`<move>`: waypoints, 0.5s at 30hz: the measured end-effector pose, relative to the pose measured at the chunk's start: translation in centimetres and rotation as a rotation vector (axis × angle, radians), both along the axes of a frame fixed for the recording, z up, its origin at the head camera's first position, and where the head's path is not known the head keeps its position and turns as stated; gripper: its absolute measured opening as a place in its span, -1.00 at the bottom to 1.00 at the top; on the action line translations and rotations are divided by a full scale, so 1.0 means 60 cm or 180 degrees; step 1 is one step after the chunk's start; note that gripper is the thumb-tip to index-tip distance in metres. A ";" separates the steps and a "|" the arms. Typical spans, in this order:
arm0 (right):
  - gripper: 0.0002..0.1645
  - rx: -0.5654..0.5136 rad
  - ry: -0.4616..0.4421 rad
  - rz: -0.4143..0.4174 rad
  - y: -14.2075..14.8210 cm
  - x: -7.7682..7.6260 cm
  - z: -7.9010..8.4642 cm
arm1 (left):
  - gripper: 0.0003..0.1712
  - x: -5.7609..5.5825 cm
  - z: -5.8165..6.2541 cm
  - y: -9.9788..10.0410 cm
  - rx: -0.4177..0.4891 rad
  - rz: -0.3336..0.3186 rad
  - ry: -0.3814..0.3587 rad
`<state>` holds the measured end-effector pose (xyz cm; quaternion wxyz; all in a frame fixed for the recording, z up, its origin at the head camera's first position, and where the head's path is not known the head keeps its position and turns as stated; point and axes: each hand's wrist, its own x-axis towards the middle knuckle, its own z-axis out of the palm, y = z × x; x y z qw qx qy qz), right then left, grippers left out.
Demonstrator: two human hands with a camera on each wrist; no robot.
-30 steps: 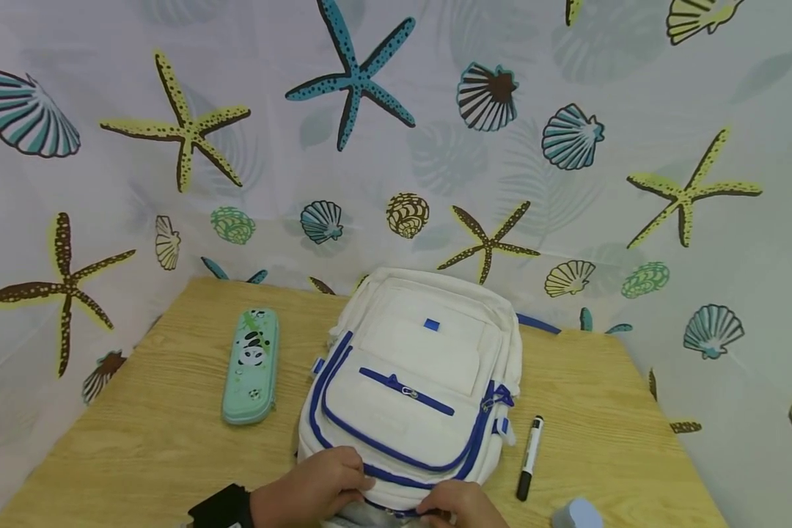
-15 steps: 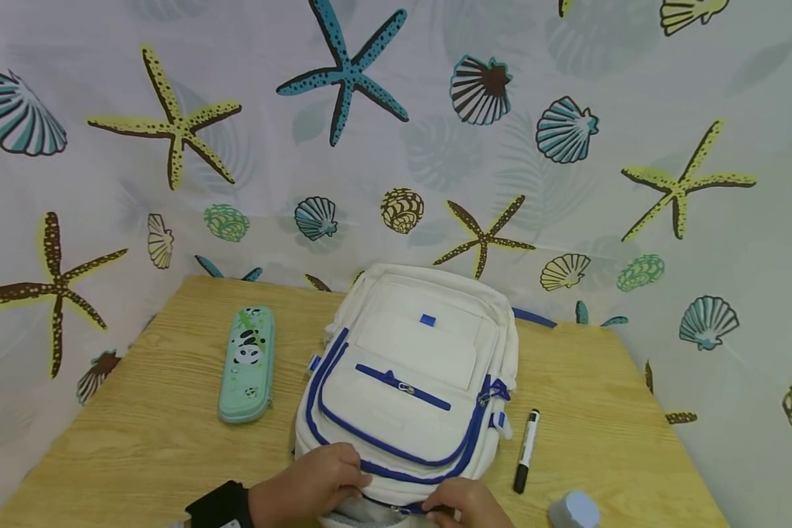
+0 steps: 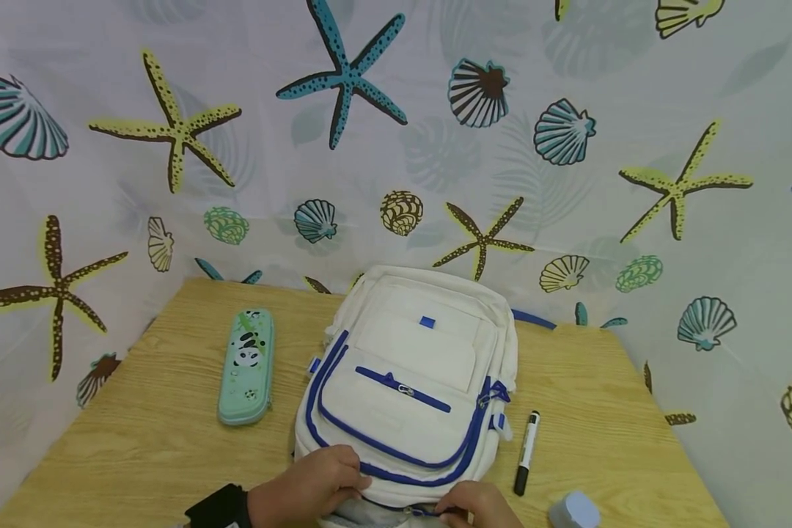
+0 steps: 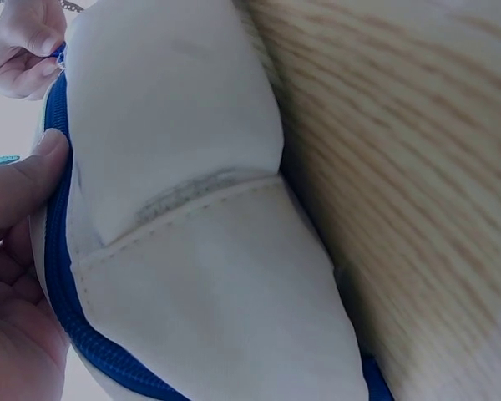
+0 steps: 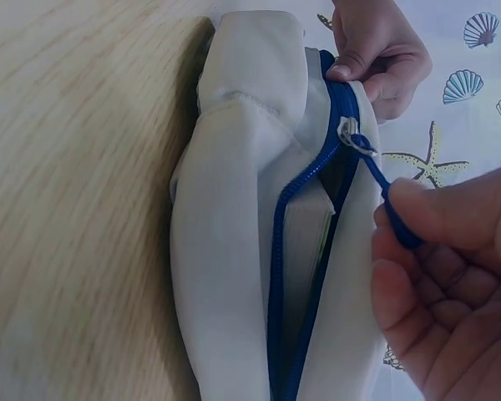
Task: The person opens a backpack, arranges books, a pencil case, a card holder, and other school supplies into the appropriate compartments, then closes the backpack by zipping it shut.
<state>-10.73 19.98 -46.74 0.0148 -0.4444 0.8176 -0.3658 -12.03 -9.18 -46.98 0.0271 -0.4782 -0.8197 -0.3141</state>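
Observation:
A white backpack (image 3: 416, 330) with blue zippers lies on the table, its near end towards me. My left hand (image 3: 320, 480) pinches its zipped edge; in the left wrist view the thumb (image 4: 46, 154) presses on the blue zipper tape. Between thumb and finger my right hand (image 3: 478, 506) holds a blue zipper pull (image 5: 401, 221), drawn taut from its metal slider (image 5: 348, 129). In the right wrist view the zipper gapes on the near side of the slider. Inside the gap shows a pale block of pages (image 5: 307, 230), like a book.
A mint-green pencil case (image 3: 246, 367) with a panda print lies left of the backpack. To the right are a black-and-white marker (image 3: 526, 453) and a pale blue round object (image 3: 576, 510). Shell-and-starfish cloth (image 3: 369, 161) rises behind the wooden table (image 3: 138, 418).
My right hand has slid a little to the right along the backpack's near edge, taking the zipper slider with it. The left hand keeps its hold. The head view has shifted slightly.

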 end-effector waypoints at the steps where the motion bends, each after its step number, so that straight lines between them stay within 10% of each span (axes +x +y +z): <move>1: -0.92 0.0033 0.0003 0.0003 0.001 0.000 0.000 | -0.84 0.000 0.001 0.000 -0.0035 0.0005 -0.0057; 15: -0.93 0.0294 -0.0482 -0.0176 0.017 0.003 0.002 | -0.83 0.000 -0.001 0.000 0.0036 -0.0047 -0.0009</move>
